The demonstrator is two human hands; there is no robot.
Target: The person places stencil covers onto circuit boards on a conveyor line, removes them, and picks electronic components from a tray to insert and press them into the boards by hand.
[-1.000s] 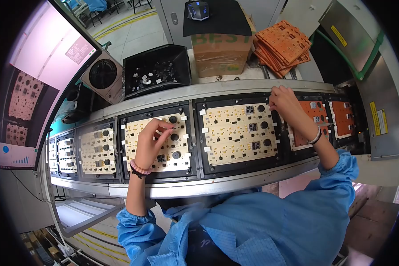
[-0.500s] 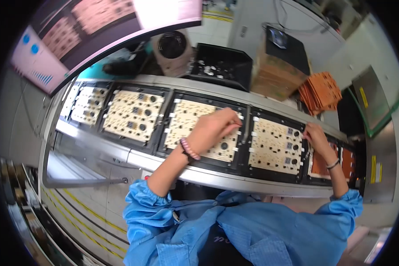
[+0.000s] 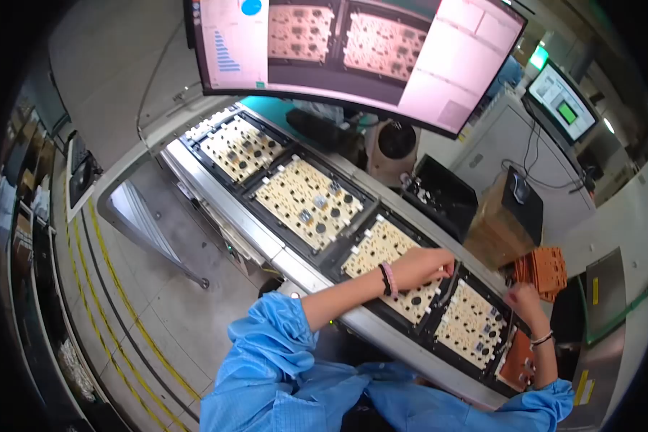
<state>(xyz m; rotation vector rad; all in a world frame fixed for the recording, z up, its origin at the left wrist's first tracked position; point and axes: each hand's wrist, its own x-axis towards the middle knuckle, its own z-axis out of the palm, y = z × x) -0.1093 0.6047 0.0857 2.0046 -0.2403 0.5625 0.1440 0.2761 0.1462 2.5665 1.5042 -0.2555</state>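
My left hand (image 3: 419,269), with a pink beaded bracelet at the wrist, reaches over a cream circuit board (image 3: 376,248) in a black frame. Its fingers are pinched above the board's right edge; whatever they hold is too small to make out. Near the far right corner of the neighbouring cream board (image 3: 468,327) is my right hand (image 3: 527,299). Those fingers are curled closed and a little blurred, and their contents are hidden. An orange-brown board (image 3: 518,360) lies below the right hand.
More framed boards (image 3: 309,201) line the metal conveyor (image 3: 272,248) leftward. A large monitor (image 3: 367,86) hangs above. Behind the line stand a black bin (image 3: 439,191) with small pieces, a cardboard box (image 3: 500,223) and stacked orange plates (image 3: 543,272). Yellow floor lines (image 3: 119,302) run at left.
The view has swung left and tilted, bringing more of the monitor and floor into sight. Both hands appear lower and farther right, still over the same boards, with their fingers closed.
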